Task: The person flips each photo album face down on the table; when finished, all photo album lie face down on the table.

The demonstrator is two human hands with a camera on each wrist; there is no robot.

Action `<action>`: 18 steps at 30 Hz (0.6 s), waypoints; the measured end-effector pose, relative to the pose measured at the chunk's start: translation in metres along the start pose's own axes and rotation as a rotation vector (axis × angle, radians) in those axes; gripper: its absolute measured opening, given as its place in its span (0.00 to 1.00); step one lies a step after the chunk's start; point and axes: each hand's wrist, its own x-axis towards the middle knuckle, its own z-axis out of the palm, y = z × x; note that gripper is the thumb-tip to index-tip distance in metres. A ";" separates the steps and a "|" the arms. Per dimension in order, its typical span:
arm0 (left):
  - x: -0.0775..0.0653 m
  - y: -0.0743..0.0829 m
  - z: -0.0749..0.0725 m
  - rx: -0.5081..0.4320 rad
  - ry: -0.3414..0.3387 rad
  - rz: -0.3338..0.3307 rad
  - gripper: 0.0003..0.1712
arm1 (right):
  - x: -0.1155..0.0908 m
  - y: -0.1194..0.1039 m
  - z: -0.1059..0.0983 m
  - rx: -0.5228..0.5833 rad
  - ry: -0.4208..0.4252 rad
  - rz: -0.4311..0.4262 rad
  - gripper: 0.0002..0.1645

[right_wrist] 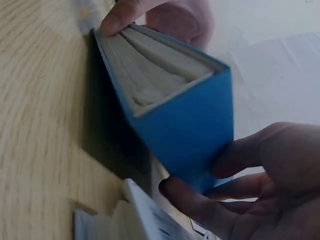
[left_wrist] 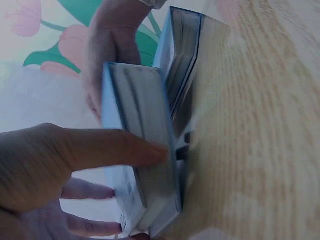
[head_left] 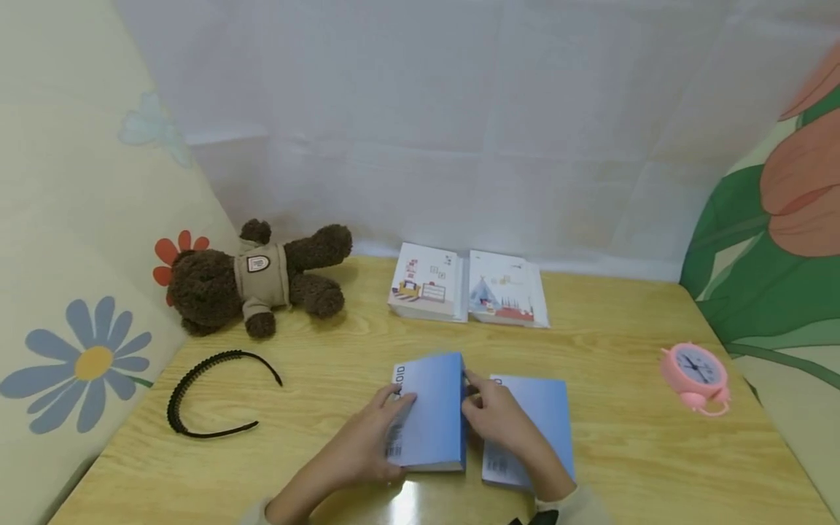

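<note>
A thick blue book with dark lettering is tilted over the table, spine to the right. My left hand grips its lower left corner; in the left wrist view the thumb presses the page edges while fingers lie along the cover. At the spine, my right hand pinches the book between thumb and fingers, as the right wrist view shows. Beneath my right forearm a second blue book lies flat, partly hidden by that hand and arm.
Behind the blue books lies an open white book with illustrations. A brown teddy bear lies at the back left, with a black headband in front of it. A pink alarm clock is at the right edge.
</note>
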 end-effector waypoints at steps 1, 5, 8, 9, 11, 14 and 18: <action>0.000 0.001 -0.001 0.030 -0.007 0.001 0.59 | 0.000 0.002 0.001 -0.045 -0.007 -0.007 0.30; 0.003 0.003 -0.001 0.131 -0.018 0.015 0.58 | 0.002 0.005 0.002 -0.137 -0.022 -0.004 0.20; 0.005 0.007 -0.007 0.185 -0.070 0.021 0.57 | 0.001 0.004 -0.001 -0.162 -0.030 0.010 0.18; 0.007 0.010 -0.012 0.203 -0.092 0.022 0.58 | 0.000 0.002 -0.003 -0.176 -0.012 0.008 0.19; 0.014 0.019 -0.022 0.254 -0.128 0.014 0.60 | -0.001 -0.005 -0.012 -0.215 0.049 -0.005 0.19; 0.042 0.038 -0.041 0.320 -0.146 0.002 0.62 | 0.002 -0.022 -0.038 -0.335 0.171 -0.025 0.24; 0.107 0.058 -0.058 0.348 -0.108 -0.005 0.64 | 0.034 -0.033 -0.089 -0.461 0.230 -0.023 0.37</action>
